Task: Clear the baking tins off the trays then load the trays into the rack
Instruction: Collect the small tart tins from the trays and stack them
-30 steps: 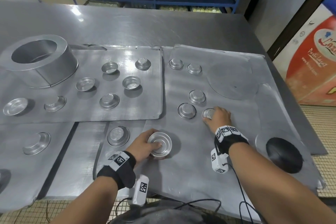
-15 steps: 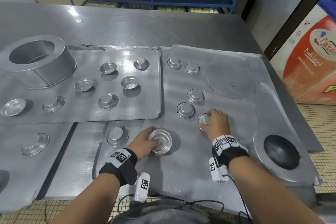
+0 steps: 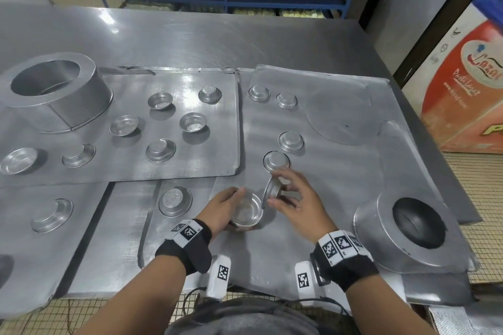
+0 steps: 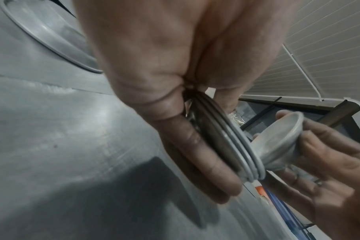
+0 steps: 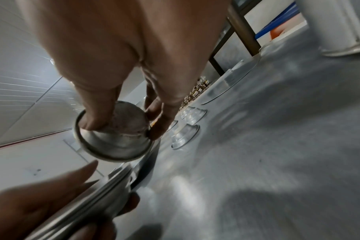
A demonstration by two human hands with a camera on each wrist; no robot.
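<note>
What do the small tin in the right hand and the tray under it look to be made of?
Small tin: thin grey metal, probably aluminium, dull satin finish with a rolled rim; its base looks stained brownish. Tray: sheet metal, probably aluminium or steel, matte and brushed, with scuffs, soft glare and a dented far edge.

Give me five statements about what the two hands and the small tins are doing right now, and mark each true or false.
1. The left hand grips a nested stack of round metal tins, mouth up. True.
2. The right hand is empty. False: it pinches a small round metal tin, tilted on edge beside the stack.
3. The left wrist view shows several rims in the left hand's stack. True.
4. The large metal ring mould stands at the right edge of the trays. False: it stands at the far left.
5. The flat metal tray under the hands has no small tins left. False: upside-down small tins remain beyond the hands.
</note>
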